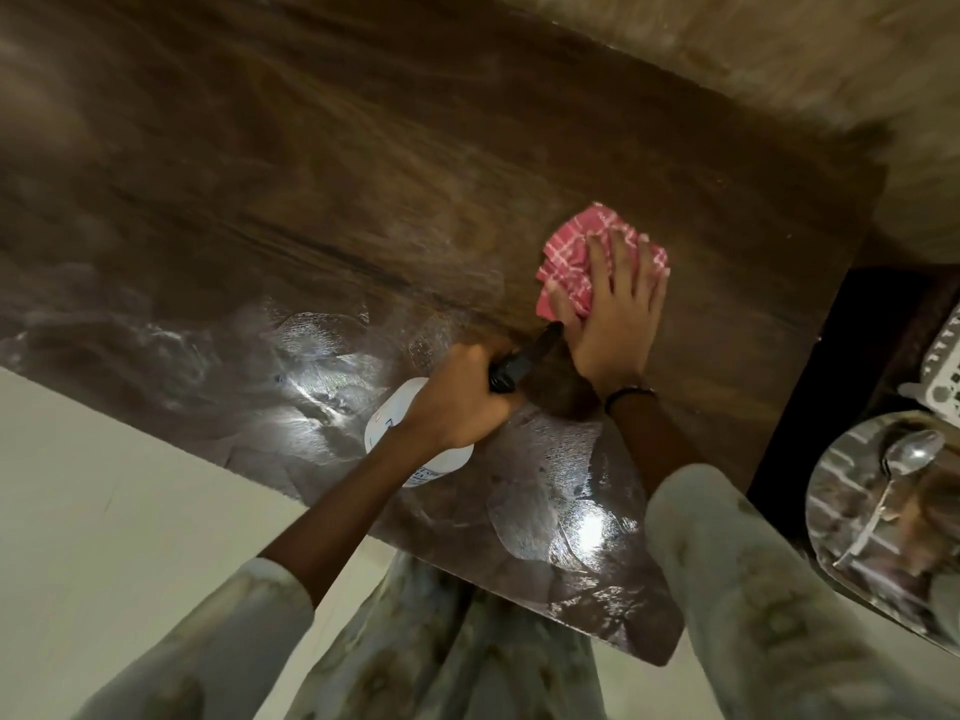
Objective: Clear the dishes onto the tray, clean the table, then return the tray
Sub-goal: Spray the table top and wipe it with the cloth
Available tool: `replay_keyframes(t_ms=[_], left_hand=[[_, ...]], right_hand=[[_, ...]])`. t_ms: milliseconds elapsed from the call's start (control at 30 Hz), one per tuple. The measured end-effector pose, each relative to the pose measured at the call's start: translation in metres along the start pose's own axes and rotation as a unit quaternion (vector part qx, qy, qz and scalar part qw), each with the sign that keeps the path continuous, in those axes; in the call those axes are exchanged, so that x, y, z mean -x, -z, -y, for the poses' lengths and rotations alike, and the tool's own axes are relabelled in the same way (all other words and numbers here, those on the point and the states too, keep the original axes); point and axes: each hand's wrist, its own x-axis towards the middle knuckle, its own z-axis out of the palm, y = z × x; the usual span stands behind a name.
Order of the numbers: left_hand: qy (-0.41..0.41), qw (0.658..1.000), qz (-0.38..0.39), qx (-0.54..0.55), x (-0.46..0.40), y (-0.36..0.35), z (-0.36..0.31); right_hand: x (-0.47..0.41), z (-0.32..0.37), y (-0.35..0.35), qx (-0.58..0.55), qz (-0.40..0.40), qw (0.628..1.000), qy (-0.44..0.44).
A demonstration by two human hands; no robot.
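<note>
Nearest the camera, two pale patterned sleeves (753, 589) reach forward over the near edge of the dark, glossy wood-grain table (260, 200). Wet, curved streaks gleam on the near part of the tabletop — likely cleaning fluid already spread there.

The left hand (457, 402) holds the white plastic spray bottle with a black trigger head (410, 433), its fingers curled round the neck. The nozzle points forward across the table towards the cloth; the bottle is probably held ready so that more fluid can be added without setting it down. Whether a finger rests on the trigger cannot be told.

Just beyond, the right hand (613, 309) lies flat on the folded pink-and-white checked cloth (576, 257), fingers straight and spread, palm pressing down. The flat hand puts even pressure on the cloth for wiping. A dark band circles that wrist.

To the right, off the table and lower, a round polished steel tray (852, 517) carries a steel spoon (909, 454); its other contents are blurred. No dishes show on the visible tabletop, so the clearing step appears done and the wiping step is in hand — the drier far part of the table and the return of the tray seem to remain.
</note>
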Motion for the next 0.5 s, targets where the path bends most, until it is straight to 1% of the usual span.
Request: replay_keyframes(t_ms=[67,133,167,233,267,300,333,400,433,500], left_hand=[[-0.003,1.000,-0.004,-0.009,0.005,-0.001,0.002],[0.000,1.000,-0.002,-0.006,0.013,-0.003,0.005],[0.006,1.000,0.002,-0.006,0.018,-0.004,0.008],[0.014,1.000,0.008,-0.008,0.033,-0.007,0.014],[0.019,1.000,0.014,-0.010,0.041,-0.011,0.020],[0.026,0.999,0.020,-0.015,0.049,-0.015,0.027],[0.035,0.999,0.026,-0.023,0.056,-0.018,0.034],[0.044,0.997,0.047,-0.039,0.073,-0.028,0.047],[0.049,0.996,0.061,-0.047,0.081,-0.033,0.053],[0.059,0.994,0.079,-0.057,0.096,-0.042,0.059]], right_hand=[[0.003,0.025,-0.010,-0.023,0.012,0.999,0.044],[0.023,0.040,-0.016,-0.032,0.028,0.993,0.108],[0.036,0.041,-0.016,-0.029,0.041,0.988,0.145],[0.054,0.021,-0.013,-0.010,0.067,0.974,0.218],[0.060,0.007,-0.010,-0.003,0.072,0.971,0.229],[0.066,-0.006,-0.007,0.006,0.069,0.974,0.215],[0.070,-0.018,-0.004,0.015,0.060,0.982,0.178],[0.082,-0.038,0.002,0.010,0.037,0.997,0.066],[0.090,-0.046,0.004,0.001,0.029,0.999,0.020],[0.112,-0.055,0.005,0.001,0.025,0.999,-0.031]])
